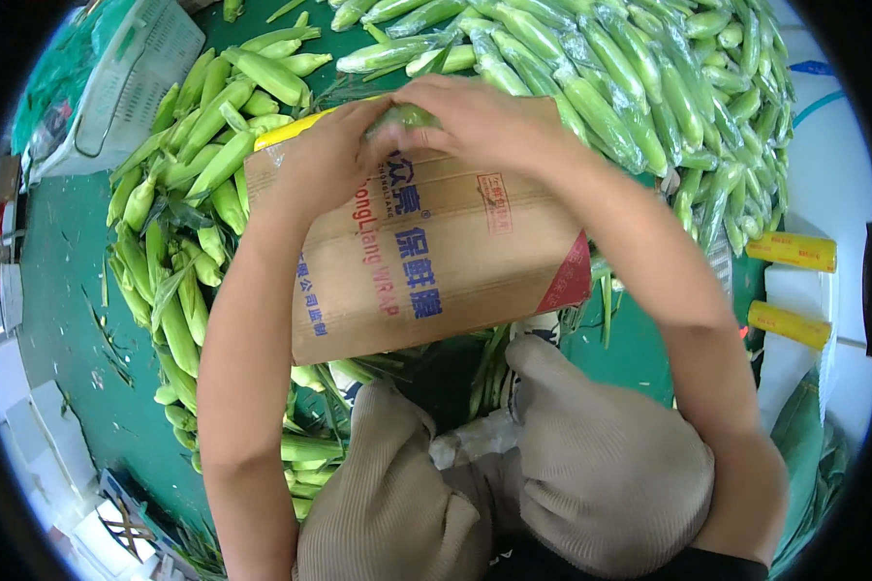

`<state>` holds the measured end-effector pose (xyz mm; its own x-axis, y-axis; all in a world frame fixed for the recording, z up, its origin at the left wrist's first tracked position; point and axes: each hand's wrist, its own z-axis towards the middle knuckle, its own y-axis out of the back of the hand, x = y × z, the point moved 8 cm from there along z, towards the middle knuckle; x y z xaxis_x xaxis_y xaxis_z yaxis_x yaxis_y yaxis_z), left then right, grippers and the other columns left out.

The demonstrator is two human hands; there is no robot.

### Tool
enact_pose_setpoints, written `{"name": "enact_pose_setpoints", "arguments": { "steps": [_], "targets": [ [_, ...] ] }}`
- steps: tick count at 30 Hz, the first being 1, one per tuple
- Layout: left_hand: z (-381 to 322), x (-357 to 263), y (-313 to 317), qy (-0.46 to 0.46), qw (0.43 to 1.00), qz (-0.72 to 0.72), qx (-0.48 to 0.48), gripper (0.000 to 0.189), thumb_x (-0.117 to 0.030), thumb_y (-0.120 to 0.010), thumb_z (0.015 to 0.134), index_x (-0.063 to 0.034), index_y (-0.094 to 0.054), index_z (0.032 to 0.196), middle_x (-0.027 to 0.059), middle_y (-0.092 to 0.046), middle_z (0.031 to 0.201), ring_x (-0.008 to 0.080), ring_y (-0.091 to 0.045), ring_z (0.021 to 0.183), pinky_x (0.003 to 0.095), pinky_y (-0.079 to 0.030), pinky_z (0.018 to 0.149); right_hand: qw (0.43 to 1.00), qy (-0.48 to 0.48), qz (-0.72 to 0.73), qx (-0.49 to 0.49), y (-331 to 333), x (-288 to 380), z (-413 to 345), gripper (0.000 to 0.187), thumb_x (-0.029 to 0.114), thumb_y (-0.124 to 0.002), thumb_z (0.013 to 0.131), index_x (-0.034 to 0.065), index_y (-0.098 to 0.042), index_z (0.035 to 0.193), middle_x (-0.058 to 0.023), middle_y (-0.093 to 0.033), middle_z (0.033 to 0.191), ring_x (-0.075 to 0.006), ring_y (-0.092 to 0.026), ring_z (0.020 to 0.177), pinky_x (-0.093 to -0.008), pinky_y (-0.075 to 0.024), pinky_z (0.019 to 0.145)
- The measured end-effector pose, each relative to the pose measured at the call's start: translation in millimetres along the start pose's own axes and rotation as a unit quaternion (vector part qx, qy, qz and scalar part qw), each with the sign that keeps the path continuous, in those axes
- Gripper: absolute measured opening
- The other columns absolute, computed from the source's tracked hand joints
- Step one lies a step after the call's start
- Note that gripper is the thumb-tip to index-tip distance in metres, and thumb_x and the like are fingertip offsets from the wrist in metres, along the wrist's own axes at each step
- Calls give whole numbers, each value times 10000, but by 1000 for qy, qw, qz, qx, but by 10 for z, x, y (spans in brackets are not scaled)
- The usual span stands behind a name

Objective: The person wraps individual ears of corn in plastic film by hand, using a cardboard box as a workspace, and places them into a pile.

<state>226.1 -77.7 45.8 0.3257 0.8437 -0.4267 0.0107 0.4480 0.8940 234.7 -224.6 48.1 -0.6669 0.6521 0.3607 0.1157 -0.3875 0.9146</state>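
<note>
Before my knees stands a cardboard box (443, 254) printed with writing. At its far edge my left hand (338, 149) and my right hand (458, 116) meet around an ear of corn (409, 116), partly hidden by the fingers and blurred. Plastic film seems to be about it. A yellow roll (291, 131) lies along the box's far left edge. Beyond the box, to the right, is a heap of corn ears in clear film (603, 109); to the left are unwrapped green corn ears in husks (218, 145).
A white plastic basket (127, 94) with green netting stands at the upper left. Two yellow film rolls (792, 251) lie on white foam boxes at the right. Loose husk leaves (487, 363) and more corn (309, 465) lie around my legs on the green floor (65, 240).
</note>
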Motion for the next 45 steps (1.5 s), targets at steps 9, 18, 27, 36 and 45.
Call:
{"name": "enact_pose_setpoints", "arguments": {
  "steps": [9, 18, 27, 36, 45],
  "targets": [
    [-117, -166, 10, -17, 975, 43, 219, 750, -178, -819, 674, -96, -535, 1363, 177, -674, 1166, 358, -641, 1078, 417, -513, 924, 962, 45, 114, 243, -253, -43, 511, 407, 246, -476, 1036, 156, -502, 1432, -65, -574, 1407, -264, -576, 1236, -364, -440, 1047],
    [-1184, -789, -286, -40, 837, -165, 520, 704, -278, -791, 688, -52, -556, 1312, 208, -697, 1053, 353, -672, 979, 433, -526, 864, 963, 186, -17, 196, -748, 219, -123, 487, 423, -415, 1042, 282, -423, 1508, 106, -332, 1595, -196, -169, 1523, -553, -71, 1235],
    [-2789, -964, -380, 6, 751, -269, 603, 750, -249, -798, 732, -39, -481, 1379, 183, -463, 1308, 365, -571, 1119, 405, -472, 969, 974, 218, 38, 46, -536, 719, -403, 591, 463, -522, 997, 171, -425, 1502, -76, -436, 1531, -257, -375, 1432, -506, -261, 1184],
    [-2344, -116, 786, 153, 849, -503, -53, 199, -235, -723, 870, -99, -649, 996, 113, -689, 1077, 252, -676, 925, 393, -542, 859, 695, -129, 645, 289, -901, 1544, -1631, 793, 156, -827, 794, 84, -384, 1447, -38, -619, 992, -97, -588, 672, -247, -510, 578],
    [-2327, 575, 219, 349, 804, -319, -362, 319, -290, -424, 1074, -7, -562, 1120, 74, -589, 986, 155, -549, 917, 302, -438, 861, 545, -281, 790, -17, -593, 892, -1660, 529, 251, -750, 845, 41, -522, 1274, -115, -652, 1053, -250, -678, 783, -396, -574, 734]
  ]
}}
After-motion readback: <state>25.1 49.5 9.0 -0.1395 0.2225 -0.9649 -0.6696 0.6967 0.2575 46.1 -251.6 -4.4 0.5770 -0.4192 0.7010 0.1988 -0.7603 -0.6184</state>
